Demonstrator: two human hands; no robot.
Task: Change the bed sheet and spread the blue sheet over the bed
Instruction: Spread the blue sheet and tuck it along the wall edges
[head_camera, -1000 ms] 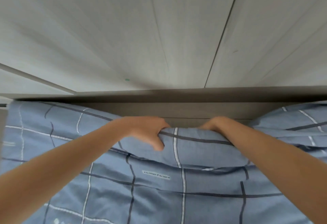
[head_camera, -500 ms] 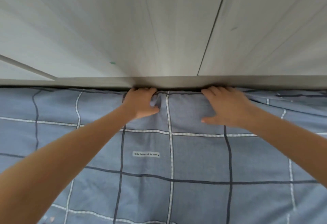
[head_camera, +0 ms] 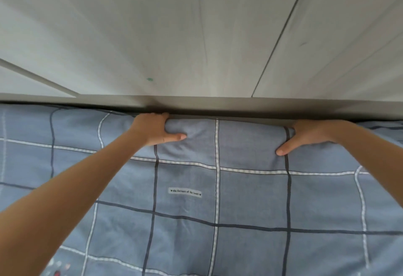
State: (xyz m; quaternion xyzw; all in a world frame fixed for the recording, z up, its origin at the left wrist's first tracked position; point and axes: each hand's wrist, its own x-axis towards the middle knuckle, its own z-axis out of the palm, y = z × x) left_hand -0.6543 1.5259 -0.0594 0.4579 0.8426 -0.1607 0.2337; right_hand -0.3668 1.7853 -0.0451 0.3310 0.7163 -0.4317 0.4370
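The blue sheet (head_camera: 218, 199), checked with white and dark lines, lies spread flat over the bed and reaches its far edge. My left hand (head_camera: 156, 130) holds that far edge left of centre, fingers curled down into the gap behind it and thumb lying on top. My right hand (head_camera: 305, 137) holds the same edge further right, with its fingers hidden in the gap and its thumb pressing on the cloth. A bulge of sheet sits between the two hands. A small white label (head_camera: 185, 192) with text is sewn on mid-sheet.
A grey ledge (head_camera: 218, 104) runs along the bed's far edge, right above the hands. Behind it rises a pale wood-grain wall panel (head_camera: 174, 35) with a dark vertical seam. The gap between the ledge and the bed is narrow and dark.
Both hands slid apart along the far edge. The right hand, flat on the sheet half a second ago, now has its fingers down in the gap. The lifted sheet came down flat.
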